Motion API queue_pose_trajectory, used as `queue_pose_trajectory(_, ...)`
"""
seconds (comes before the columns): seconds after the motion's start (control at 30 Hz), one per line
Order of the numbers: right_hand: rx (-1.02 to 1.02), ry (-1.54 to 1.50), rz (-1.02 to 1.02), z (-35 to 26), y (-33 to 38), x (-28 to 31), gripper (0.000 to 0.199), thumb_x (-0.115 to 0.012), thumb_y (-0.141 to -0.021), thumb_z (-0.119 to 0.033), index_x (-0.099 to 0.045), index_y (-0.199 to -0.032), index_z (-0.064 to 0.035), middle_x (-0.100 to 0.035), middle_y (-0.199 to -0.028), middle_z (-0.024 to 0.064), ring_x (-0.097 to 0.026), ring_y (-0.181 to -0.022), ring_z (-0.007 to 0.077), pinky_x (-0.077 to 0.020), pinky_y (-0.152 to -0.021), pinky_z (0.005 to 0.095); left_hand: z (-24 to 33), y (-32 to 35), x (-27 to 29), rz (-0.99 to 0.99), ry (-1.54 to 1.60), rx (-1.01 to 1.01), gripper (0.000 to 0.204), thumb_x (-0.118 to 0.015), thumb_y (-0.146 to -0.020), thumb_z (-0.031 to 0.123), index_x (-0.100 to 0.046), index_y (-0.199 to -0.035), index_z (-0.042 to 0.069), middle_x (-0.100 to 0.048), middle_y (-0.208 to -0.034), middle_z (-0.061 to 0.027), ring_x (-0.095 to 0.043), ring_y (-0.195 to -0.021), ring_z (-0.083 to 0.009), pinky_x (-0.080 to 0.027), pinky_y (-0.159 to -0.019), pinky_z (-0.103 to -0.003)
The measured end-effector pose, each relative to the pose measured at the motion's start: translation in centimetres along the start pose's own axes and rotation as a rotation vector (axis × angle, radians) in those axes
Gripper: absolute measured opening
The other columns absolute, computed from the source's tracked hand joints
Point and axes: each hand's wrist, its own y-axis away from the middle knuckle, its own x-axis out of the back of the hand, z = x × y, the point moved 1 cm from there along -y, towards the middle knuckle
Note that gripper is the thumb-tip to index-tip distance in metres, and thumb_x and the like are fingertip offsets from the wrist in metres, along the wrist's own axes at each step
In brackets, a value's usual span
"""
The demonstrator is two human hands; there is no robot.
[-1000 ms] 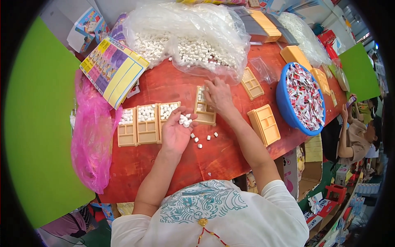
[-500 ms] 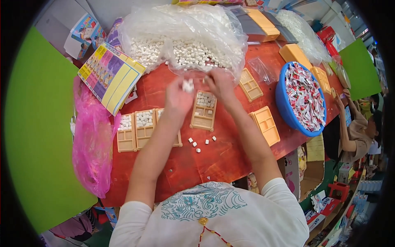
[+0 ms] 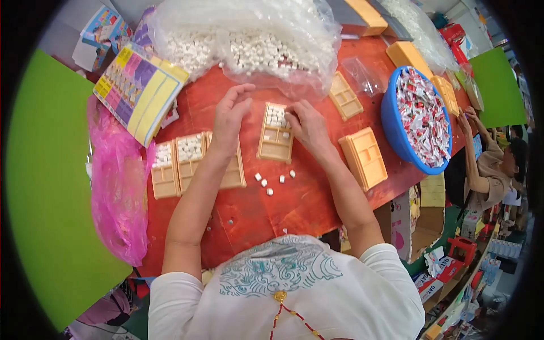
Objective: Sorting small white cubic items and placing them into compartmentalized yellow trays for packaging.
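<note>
At the far left lies a pink plastic bag [image 3: 116,187], with a colourful box [image 3: 139,90] beyond it. Right of these sit filled orange trays [image 3: 175,164] on the red table [image 3: 272,215]. The left hand [image 3: 231,116] hovers open, fingers loosely spread, holding nothing. Next comes the compartment tray [image 3: 276,136], part-filled with white pieces, loose white pieces [image 3: 275,180] near it. The right hand [image 3: 306,124] rests fingertips on that tray, curled. Far right stands a blue bowl [image 3: 391,122] of wrapped sweets
</note>
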Motion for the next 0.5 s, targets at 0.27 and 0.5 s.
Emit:
queue_pose_trajectory(0.27, 0.218, 0.282, 0.074, -2.8, 3.4, 0.8, 0.012, -0.063, -0.087, -0.008, -0.064, -0.099, -0.0031, -0.059, -0.089, 0.0114, -0.059, -0.083, 0.0321, -0.0465, -0.073, 0.0408, -2.3, 9.7, 1.5, -0.077, -1.243, -0.507, 0.01, -0.061, -0.087, 0.014, -0.062, -0.095, 0.008, -0.057, -0.125, -0.0124, -0.05, -0.122, -0.0303, -0.032, -0.103, -0.05)
queue_pose_trajectory(0.5, 0.074, 0.2, -0.153, -5.2, 10.3, 1.9, 0.022, -0.069, -0.083, -0.01, -0.063, -0.104, -0.0052, -0.057, -0.093, 0.0121, -0.058, -0.086, 0.0298, -0.0443, -0.075, 0.0384, -0.7, 12.8, -0.3, -0.216, -1.344, -0.491, 0.023, -0.069, -0.079, 0.019, -0.06, -0.097, 0.009, -0.055, -0.106, -0.0101, -0.051, -0.108, -0.0277, -0.031, -0.095, -0.051)
